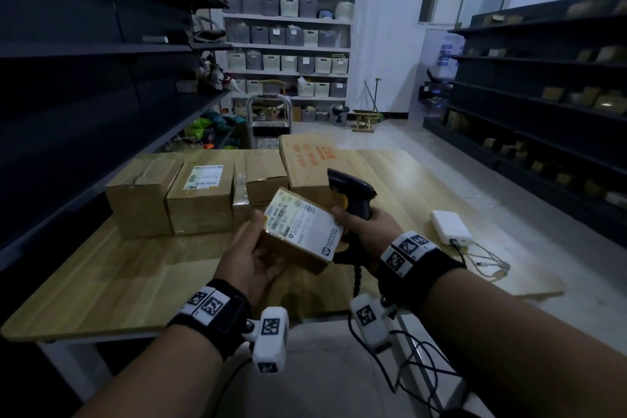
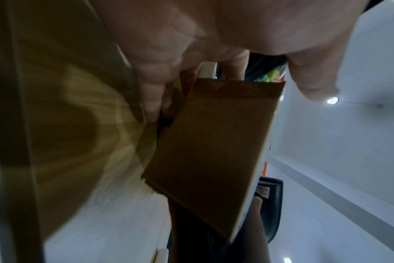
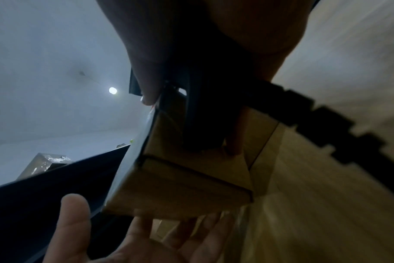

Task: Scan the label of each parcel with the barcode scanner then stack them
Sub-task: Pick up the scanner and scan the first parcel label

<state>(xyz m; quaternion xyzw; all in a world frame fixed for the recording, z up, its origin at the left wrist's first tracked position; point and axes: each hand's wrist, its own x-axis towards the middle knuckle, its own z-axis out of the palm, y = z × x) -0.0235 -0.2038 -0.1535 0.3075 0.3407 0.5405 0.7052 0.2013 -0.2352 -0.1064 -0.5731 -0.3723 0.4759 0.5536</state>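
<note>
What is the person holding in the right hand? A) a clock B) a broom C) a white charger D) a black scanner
D: the right hand grips the handle of the black scanner, while the left hand holds a small box with its label facing up.

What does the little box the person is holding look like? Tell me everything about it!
The small parcel is a flat brown cardboard box with a white shipping label covering its top face, printed with barcodes and small text. It is held tilted above the wooden table, not resting on it. The left hand holds it from below, thumb on the near edge. The right hand, which also grips the black barcode scanner, touches its right side.
</note>
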